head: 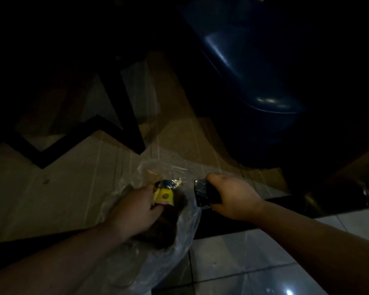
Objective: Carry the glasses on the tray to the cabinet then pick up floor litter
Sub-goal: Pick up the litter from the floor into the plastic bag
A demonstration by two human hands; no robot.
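Observation:
The scene is dim. My left hand (136, 209) grips a crumpled yellow and foil wrapper (165, 191) together with the rim of a clear plastic bag (173, 241) that hangs below it. My right hand (232, 199) is shut on a small dark shiny packet (205, 193), held just right of the bag's mouth. No tray, glasses or cabinet are in view.
A dark table leg (124, 107) stands on the beige tiled floor (73, 188) above my hands. A blue plastic chair seat (254, 81) is at the upper right. A black strip (275, 209) separates the beige tiles from glossy white tiles (254, 262) near me.

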